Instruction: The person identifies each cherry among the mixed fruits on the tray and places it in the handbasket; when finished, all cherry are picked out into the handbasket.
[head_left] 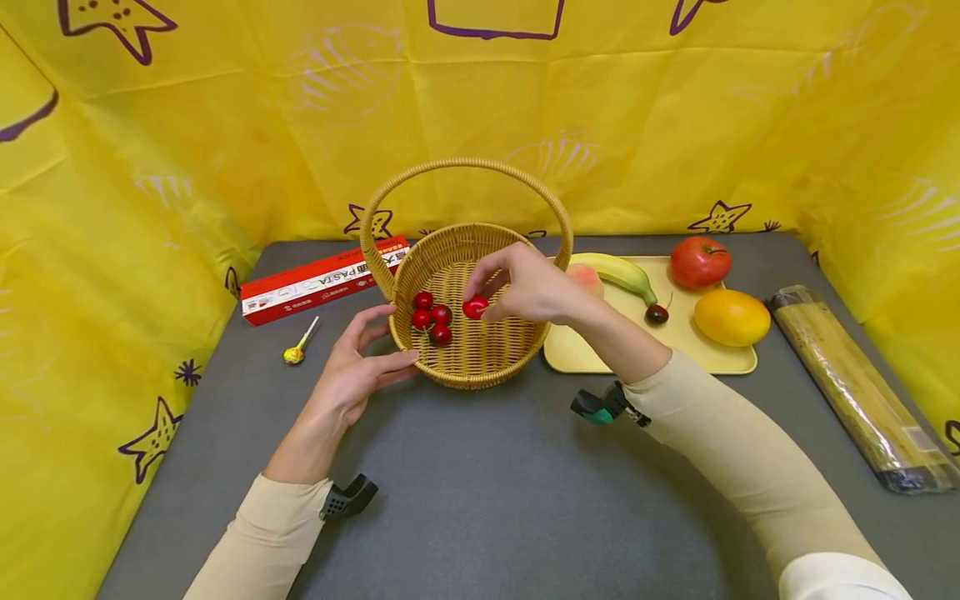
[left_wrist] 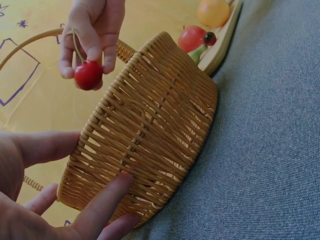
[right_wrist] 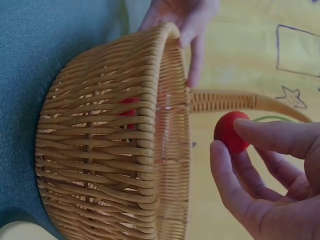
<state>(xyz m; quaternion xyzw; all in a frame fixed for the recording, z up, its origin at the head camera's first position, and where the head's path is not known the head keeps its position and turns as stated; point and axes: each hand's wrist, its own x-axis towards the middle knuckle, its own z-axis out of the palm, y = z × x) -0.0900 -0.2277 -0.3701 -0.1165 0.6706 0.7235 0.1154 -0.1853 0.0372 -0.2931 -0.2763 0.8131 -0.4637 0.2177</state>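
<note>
My right hand pinches a red cherry between thumb and fingertips, over the wicker basket. In the left wrist view, the green stem of this cherry points upward; the right wrist view shows it above the rim level. Several red cherries lie in the basket's left part. My left hand rests against the basket's left side, its fingers spread and fairly straight. In the left wrist view, its fingertips touch the woven wall and rim.
A red and white pasta box and a lollipop lie at left. To the right, a cream tray holds a banana, a peach, a dark cherry, a red fruit and a yellow mango. Beyond lies a wrapped bamboo roll.
</note>
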